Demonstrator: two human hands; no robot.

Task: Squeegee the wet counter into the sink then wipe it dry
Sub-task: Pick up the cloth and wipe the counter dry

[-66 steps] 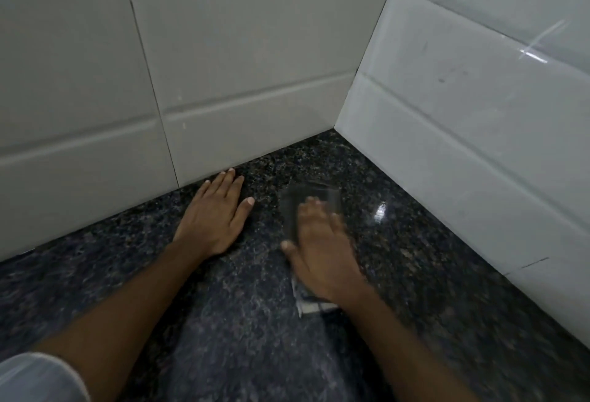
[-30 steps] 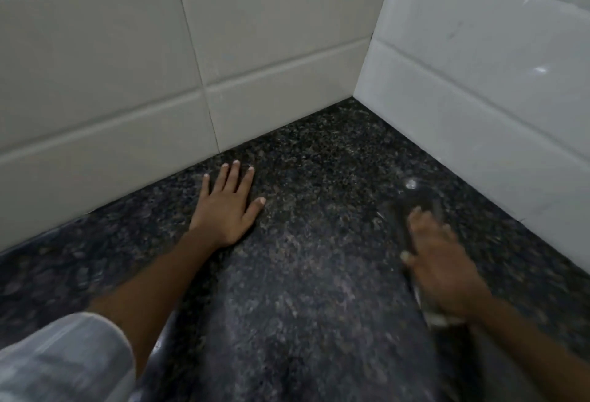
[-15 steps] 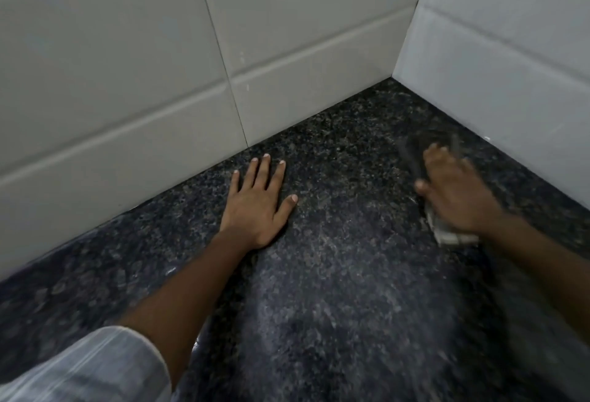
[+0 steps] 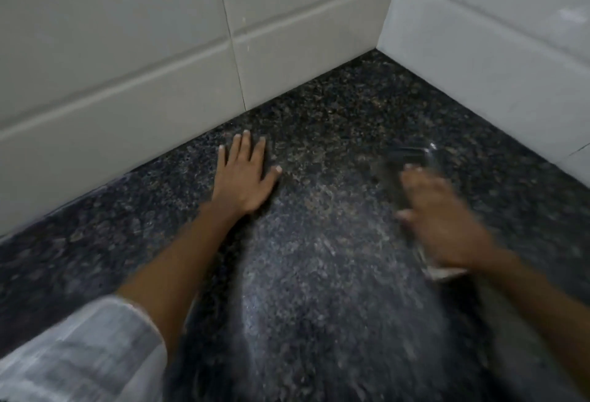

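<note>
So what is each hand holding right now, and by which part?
Right hand presses flat on the middle of a blurred cloth; left hand holds nothing.

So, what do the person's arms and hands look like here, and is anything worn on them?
Both forearms are bare, and no ring, watch or glove is visible. The left arm has a pale sleeve with faint grey stripes, pushed up above the elbow. The left hand shows short, light fingernails. The right hand is blurred by motion, so fine details cannot be told; no sleeve shows on that arm.

Dark speckled counter [image 4: 319, 274] bears a flat left hand [image 4: 244, 178] and a blurred cloth [image 4: 412, 172].
</note>
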